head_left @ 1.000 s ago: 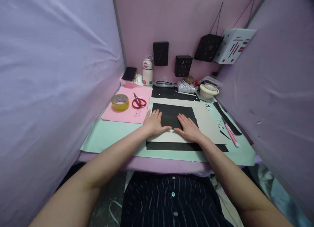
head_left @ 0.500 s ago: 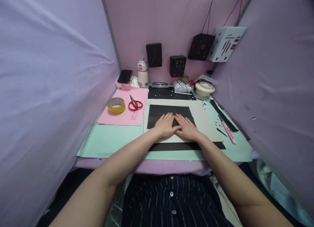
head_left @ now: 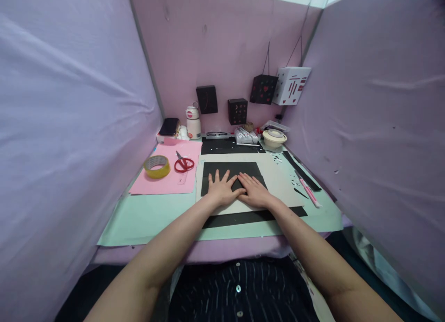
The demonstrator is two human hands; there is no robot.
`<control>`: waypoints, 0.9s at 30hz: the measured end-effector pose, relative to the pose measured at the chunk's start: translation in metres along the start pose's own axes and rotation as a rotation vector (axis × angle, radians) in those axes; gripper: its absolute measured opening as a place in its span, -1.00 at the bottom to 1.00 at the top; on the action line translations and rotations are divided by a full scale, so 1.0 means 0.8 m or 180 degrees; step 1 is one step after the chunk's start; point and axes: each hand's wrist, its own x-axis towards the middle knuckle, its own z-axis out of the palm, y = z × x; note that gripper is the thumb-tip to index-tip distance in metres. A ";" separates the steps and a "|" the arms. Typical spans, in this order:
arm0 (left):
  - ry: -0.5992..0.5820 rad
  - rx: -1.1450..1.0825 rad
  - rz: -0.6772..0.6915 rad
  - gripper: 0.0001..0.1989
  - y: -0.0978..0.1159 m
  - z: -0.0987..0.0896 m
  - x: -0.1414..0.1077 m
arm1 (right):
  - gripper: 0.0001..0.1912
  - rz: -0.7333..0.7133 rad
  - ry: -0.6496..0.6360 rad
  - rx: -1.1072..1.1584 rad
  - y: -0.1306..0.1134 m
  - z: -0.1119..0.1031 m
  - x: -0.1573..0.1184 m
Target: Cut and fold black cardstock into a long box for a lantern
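Observation:
Both hands lie flat on a sheet of black paper (head_left: 229, 168). My left hand (head_left: 222, 191) rests on its lower middle with the fingers spread wide. Beside it, my right hand (head_left: 254, 191) presses on the sheet's right part, fingers stretched out and close together. The thumbs meet or nearly meet. Under the black sheet is a white board (head_left: 281, 187), and a strip of black paper (head_left: 239, 219) shows below the board's front edge. Part of the sheet is hidden under my palms.
On pink paper (head_left: 167, 186) at left lie yellow tape (head_left: 157, 173), red scissors (head_left: 184, 164) and a small ruler (head_left: 182, 178). At right are a pink craft knife (head_left: 309, 192) and black scraps. A bottle (head_left: 193, 125) and bowl (head_left: 274, 139) stand behind; cut-out boxes (head_left: 264, 89) hang there.
The fingers of my left hand have spread apart, while my right hand stays flat on the paper. The camera has tilted up, so the scene sits lower in view.

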 end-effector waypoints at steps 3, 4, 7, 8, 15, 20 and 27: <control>0.0042 0.0051 -0.0001 -0.21 0.002 0.001 0.000 | -0.15 0.0015 0.0025 0.0034 -0.002 -0.002 -0.001; 0.0058 0.0072 0.0016 -0.22 0.002 0.001 0.000 | -0.15 0.0021 0.0036 0.0037 -0.002 -0.002 -0.001; 0.0077 0.0113 0.0083 -0.19 0.001 0.000 -0.001 | -0.14 0.0010 0.0055 0.0039 -0.002 -0.001 0.000; 0.0059 0.0117 0.0103 -0.18 -0.001 -0.001 -0.001 | -0.14 0.0003 0.0069 0.0039 -0.002 -0.001 0.000; -0.0118 0.0195 0.0406 -0.17 -0.030 -0.011 -0.004 | -0.09 0.0015 0.0124 0.0069 -0.001 -0.001 -0.002; -0.0016 0.0244 0.0325 -0.17 -0.029 -0.008 -0.006 | -0.09 0.0050 0.0003 0.0078 -0.002 -0.008 -0.002; -0.0002 0.0206 0.0201 -0.20 -0.029 -0.005 -0.006 | -0.31 -0.0169 0.0057 -0.0054 -0.020 -0.013 0.007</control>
